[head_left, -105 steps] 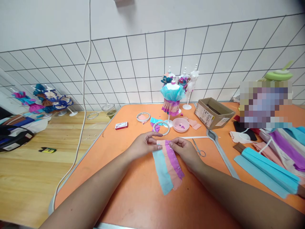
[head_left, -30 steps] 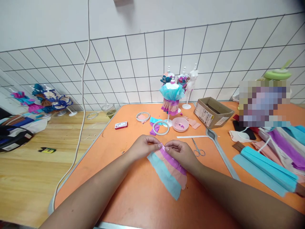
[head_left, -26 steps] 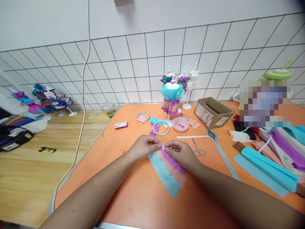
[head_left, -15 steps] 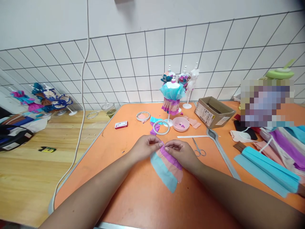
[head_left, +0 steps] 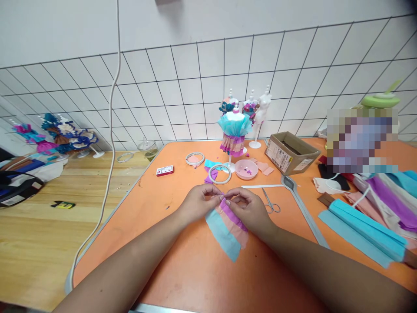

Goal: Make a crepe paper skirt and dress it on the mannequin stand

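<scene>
Both hands pinch the purple top edge of a layered crepe paper strip [head_left: 232, 224], banded purple, peach and light blue. My left hand [head_left: 201, 202] is closed on its upper left corner, thumb against the fingers. Close beside it, my right hand [head_left: 250, 211] grips the same edge, with the fingertips nearly meeting. The strip hangs down and to the right over the orange tabletop [head_left: 182, 269]. Beyond the hands stands a small dress form [head_left: 235, 130] in a light blue, peach and purple paper dress. Small scissors [head_left: 271, 203] lie right of my right hand.
Tape rolls [head_left: 220, 181], a pink bowl [head_left: 246, 176] and a small red-and-white box [head_left: 165, 170] lie further back. A cardboard box [head_left: 292, 152] stands at the back right. Folded crepe paper [head_left: 368, 228] is piled on the right. A white cable [head_left: 110, 130] hangs on the left.
The view has shifted very slightly. Both hands keep their pinch on the paper edge, with only a small movement of the right fingers.
</scene>
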### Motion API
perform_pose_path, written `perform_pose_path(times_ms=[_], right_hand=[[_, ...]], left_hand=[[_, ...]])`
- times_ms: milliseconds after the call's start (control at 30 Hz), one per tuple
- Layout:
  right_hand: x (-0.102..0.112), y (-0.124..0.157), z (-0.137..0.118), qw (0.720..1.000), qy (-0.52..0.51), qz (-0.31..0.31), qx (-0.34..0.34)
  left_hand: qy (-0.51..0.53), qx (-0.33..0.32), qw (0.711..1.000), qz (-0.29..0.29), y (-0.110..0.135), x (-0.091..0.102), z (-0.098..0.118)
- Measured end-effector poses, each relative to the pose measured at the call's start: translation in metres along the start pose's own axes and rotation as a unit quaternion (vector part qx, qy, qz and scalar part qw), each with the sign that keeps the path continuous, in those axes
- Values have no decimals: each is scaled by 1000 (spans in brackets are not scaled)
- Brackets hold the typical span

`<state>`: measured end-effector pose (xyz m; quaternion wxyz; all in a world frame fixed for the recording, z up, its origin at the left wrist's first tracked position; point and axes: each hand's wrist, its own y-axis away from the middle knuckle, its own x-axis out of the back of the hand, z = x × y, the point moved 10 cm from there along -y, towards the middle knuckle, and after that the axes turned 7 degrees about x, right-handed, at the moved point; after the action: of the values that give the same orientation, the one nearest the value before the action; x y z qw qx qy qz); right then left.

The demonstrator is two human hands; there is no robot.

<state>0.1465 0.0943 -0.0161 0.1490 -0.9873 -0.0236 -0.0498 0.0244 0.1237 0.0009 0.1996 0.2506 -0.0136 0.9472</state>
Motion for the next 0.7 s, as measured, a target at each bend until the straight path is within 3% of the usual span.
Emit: perform_pose_path(times_ms=[400,700], right_hand=[[-2,2,6,997,61,-20,-51],[-3,3,8,988,128,-56,-64]], left_hand=[[-9,28,999,-17,0,-2,-4],[7,31,996,-78,2,-9,-5]])
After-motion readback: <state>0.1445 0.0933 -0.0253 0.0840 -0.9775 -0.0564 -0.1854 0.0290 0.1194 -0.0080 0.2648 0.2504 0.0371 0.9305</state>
